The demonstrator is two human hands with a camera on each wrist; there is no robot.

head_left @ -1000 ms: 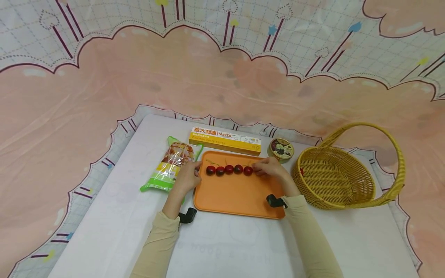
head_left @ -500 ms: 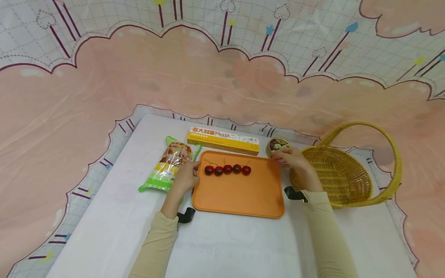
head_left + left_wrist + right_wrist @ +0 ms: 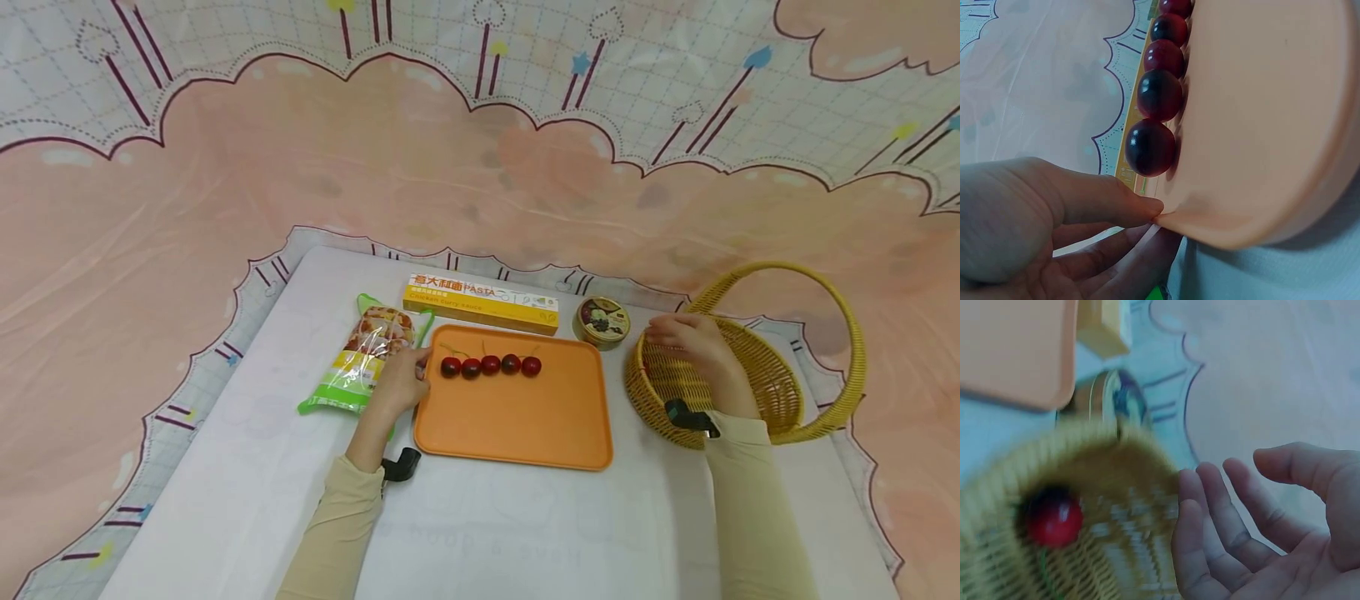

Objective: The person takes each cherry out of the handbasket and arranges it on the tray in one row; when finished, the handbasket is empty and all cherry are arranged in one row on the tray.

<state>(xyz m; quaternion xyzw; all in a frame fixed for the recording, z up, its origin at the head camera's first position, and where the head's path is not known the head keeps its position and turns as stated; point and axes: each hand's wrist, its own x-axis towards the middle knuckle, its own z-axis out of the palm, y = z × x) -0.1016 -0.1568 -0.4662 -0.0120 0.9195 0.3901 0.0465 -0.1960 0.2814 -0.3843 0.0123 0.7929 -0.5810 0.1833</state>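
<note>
My left hand (image 3: pixel 401 383) pinches the left rim of an orange tray (image 3: pixel 517 425); in the left wrist view the thumb (image 3: pixel 1129 209) lies on top of the rim with fingers beneath. Several dark red cherries (image 3: pixel 491 364) with stems lie in a row along the tray's far side. My right hand (image 3: pixel 697 346) is over the near-left part of a yellow woven basket (image 3: pixel 652 408). Nothing is between its loosely bent fingers in the right wrist view, and the thumb stands apart. One red cherry (image 3: pixel 1054 519) with a green stem is inside the basket, hidden in the head view.
A green-and-yellow food bag (image 3: pixel 348 375) lies left of the tray, behind my left hand. A yellow-and-white pasta box (image 3: pixel 480 306) stands along the tray's far edge. Between box and basket sits a round tin (image 3: pixel 602 322). The basket's tall handle (image 3: pixel 855 333) arches on the right.
My right hand has moved right, from beside the cherry row, past the tin, to over the basket. The left hand keeps its hold on the tray, and the cherry row looks unchanged.
</note>
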